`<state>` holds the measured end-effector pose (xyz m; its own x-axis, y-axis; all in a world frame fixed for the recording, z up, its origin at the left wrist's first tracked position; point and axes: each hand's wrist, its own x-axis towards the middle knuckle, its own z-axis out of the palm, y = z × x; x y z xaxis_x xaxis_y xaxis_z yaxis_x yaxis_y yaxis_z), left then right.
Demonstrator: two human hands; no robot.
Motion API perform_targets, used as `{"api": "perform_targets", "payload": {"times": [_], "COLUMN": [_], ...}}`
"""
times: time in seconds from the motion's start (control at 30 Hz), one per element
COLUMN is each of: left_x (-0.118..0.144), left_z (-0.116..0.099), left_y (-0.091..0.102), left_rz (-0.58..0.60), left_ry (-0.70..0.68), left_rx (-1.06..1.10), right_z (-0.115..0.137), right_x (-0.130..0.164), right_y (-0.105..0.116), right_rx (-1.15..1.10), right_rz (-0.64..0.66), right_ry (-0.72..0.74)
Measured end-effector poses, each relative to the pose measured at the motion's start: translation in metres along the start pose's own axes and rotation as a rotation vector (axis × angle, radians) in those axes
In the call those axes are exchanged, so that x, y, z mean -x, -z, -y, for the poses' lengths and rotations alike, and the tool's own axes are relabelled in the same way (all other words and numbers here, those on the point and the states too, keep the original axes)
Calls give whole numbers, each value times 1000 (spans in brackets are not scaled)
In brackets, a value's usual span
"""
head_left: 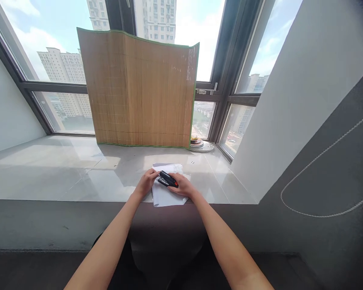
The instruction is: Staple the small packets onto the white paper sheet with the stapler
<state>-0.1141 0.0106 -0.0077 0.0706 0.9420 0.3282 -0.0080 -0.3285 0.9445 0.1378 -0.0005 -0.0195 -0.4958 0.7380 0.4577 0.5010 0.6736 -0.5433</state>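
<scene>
A black stapler with a red patch near its back end lies slantwise over white sheets of paper. My right hand is closed around the back end of the stapler. At its front end, the fingers of my left hand are pinched together against the stapler, over the left edge of the paper. Silver metal shows along the stapler's lower side. Printed marks are visible at the paper's upper right, and its lower edge reaches past the front of the sill.
The pale tiled windowsill runs under the windows. A brown bamboo mat with green edging leans upright against the glass. Stacked round plates or discs stand beside it. A small bit lies on the tiles. A beaded cord hangs at right.
</scene>
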Motion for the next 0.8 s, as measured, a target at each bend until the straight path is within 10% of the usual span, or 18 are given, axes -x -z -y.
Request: {"api": "perform_targets", "payload": {"times": [0.17, 0.37, 0.8], "left_x": [-2, -4, -2], "left_z": [0, 10, 5], "left_y": [1, 12, 23], "left_rz": [-60, 84, 288], "left_ry": [55, -218, -111], "left_rx": [53, -281, -310], "right_z": [-5, -9, -23], "right_x": [1, 1, -1], "right_y": [-1, 1, 0], "right_rx": [-95, -133, -232], "right_rz": [9, -4, -1], "right_ry": [-34, -61, -26]}}
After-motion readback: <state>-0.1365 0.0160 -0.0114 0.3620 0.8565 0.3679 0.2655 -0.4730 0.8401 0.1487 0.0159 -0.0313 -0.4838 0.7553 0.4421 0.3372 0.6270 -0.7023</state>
